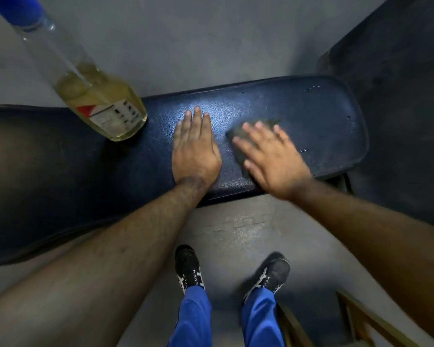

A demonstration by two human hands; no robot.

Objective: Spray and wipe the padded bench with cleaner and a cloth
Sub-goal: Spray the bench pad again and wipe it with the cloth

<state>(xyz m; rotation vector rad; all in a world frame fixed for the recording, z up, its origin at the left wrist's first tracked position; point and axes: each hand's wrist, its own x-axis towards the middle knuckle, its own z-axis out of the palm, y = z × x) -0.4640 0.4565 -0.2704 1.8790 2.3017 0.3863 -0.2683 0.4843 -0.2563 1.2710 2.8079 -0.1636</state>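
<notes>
A dark blue padded bench [311, 116] runs across the view from left to right. My left hand [194, 149] lies flat on its middle, fingers together, holding nothing. Just to the right, my right hand [271, 156] presses flat with spread fingers on a dark cloth [238, 136], which shows only at the fingertips and beside the palm; the hand is blurred. A clear spray bottle [105, 106] with yellowish cleaner and a blue top stands on the bench to the left of my hands.
Grey floor [186, 46] lies beyond and in front of the bench. My two feet in black shoes [189, 269] stand close to the bench's near edge. A dark mat [398, 96] fills the right side. A wooden frame [361, 319] sits at the lower right.
</notes>
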